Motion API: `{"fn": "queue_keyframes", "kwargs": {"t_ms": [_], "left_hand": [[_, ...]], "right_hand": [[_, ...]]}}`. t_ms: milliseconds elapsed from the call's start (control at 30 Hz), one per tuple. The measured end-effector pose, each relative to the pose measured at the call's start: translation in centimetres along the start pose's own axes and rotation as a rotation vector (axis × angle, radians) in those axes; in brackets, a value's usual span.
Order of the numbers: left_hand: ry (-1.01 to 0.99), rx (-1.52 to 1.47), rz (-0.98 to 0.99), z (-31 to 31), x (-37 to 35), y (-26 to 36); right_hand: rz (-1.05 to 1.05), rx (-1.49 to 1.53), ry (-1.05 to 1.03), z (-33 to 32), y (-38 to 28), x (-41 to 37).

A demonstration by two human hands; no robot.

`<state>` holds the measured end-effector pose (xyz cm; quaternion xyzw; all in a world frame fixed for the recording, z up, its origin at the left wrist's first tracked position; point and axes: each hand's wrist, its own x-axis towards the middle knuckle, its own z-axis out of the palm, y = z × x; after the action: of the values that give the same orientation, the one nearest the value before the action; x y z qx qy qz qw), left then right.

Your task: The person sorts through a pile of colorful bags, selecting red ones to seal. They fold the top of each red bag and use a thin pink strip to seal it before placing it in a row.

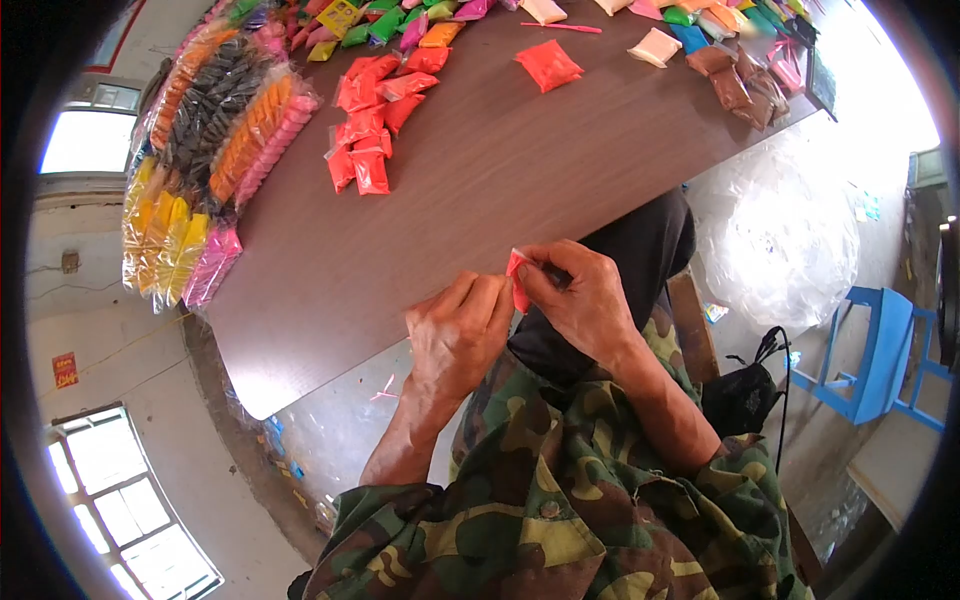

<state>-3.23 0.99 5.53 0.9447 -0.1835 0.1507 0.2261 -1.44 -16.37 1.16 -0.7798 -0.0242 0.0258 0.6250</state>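
Note:
Between my two hands, just past the table's near edge, is a small red packet (519,280). My right hand (585,300) pinches it between thumb and fingers. My left hand (458,328) is closed, its fingertips at the packet's left side; what they hold is partly hidden. On the brown table (450,210), a pile of red packets (372,120) lies at the upper left, and a single red packet (549,66) lies farther to the right.
Bundled orange, black, yellow and pink packets (205,150) line the table's left edge. Brown packets (740,88) and a pale packet (655,47) are at the upper right. A clear plastic bag (780,225), a black bag (742,398) and a blue stool (868,355) are right of my legs.

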Motion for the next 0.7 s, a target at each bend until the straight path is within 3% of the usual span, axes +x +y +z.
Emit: {"fn": "queue_keyframes", "kwargs": {"t_ms": [333, 467, 633, 700], "left_hand": [[0.021, 0.0, -0.056, 0.5, -0.1, -1.1], [0.083, -0.133, -0.192, 0.6, -0.6, -1.7], [0.081, -0.272, -0.398, 0.8, -1.1, -2.8], [0.104, -0.305, -0.395, 1.2, -1.2, -3.1]], "right_hand": [[-0.019, 0.031, -0.017, -0.2, -0.1, -0.1], [0.101, 0.315, -0.029, -0.2, 1.3, 0.2], [0.123, 0.333, 0.04, -2.9, 0.8, 1.0], [0.111, 0.324, 0.074, -3.8, 0.4, 1.5]]}}
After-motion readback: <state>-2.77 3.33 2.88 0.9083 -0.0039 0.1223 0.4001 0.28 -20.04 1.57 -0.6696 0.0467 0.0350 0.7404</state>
